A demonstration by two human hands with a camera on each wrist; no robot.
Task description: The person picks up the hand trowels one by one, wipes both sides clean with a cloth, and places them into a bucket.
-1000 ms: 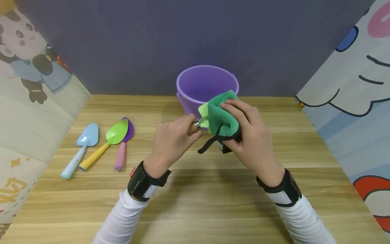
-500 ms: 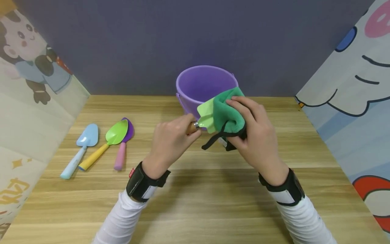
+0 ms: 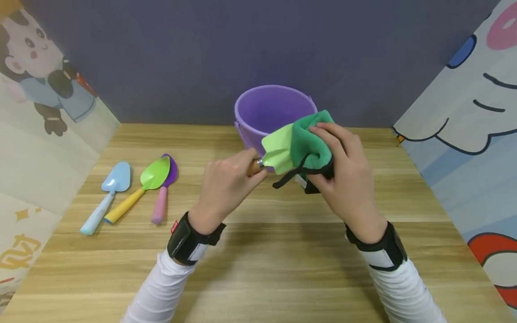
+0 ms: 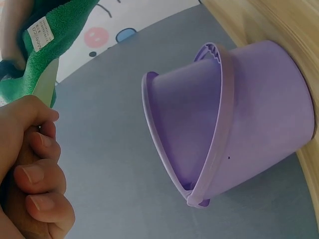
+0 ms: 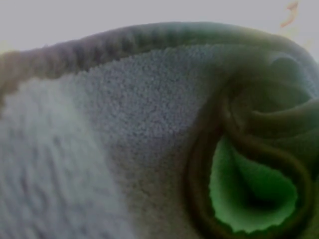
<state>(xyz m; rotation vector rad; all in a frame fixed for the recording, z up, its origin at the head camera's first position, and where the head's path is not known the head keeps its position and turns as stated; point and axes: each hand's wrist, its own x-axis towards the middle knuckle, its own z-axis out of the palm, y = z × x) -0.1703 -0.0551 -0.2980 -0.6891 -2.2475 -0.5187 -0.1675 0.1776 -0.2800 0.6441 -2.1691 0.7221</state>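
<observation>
My left hand [image 3: 230, 184] grips the wooden handle of a small garden trowel [image 3: 278, 149] with a light green blade. In the left wrist view its fingers curl around that handle [image 4: 24, 209]. A green cloth [image 3: 310, 142] with black edging and a black loop is folded over the blade's far end, hiding it. My right hand [image 3: 348, 172] holds this cloth from the right, fingers on top and thumb below. Close up and blurred, the cloth [image 5: 144, 114] fills most of the right wrist view. Both hands are raised over the table in front of a purple bucket [image 3: 251, 130].
On the table [image 3: 282, 278] at left lie a light blue trowel [image 3: 117, 177], a green trowel [image 3: 155, 174] with a yellow handle, and a purple trowel [image 3: 173, 170] with a pink handle, partly under the green one. A dark panel [image 3: 258, 40] stands behind the bucket.
My right hand has slid the cloth to the right along the blade, baring more of the light green metal. The left hand has stayed almost still on the handle.
</observation>
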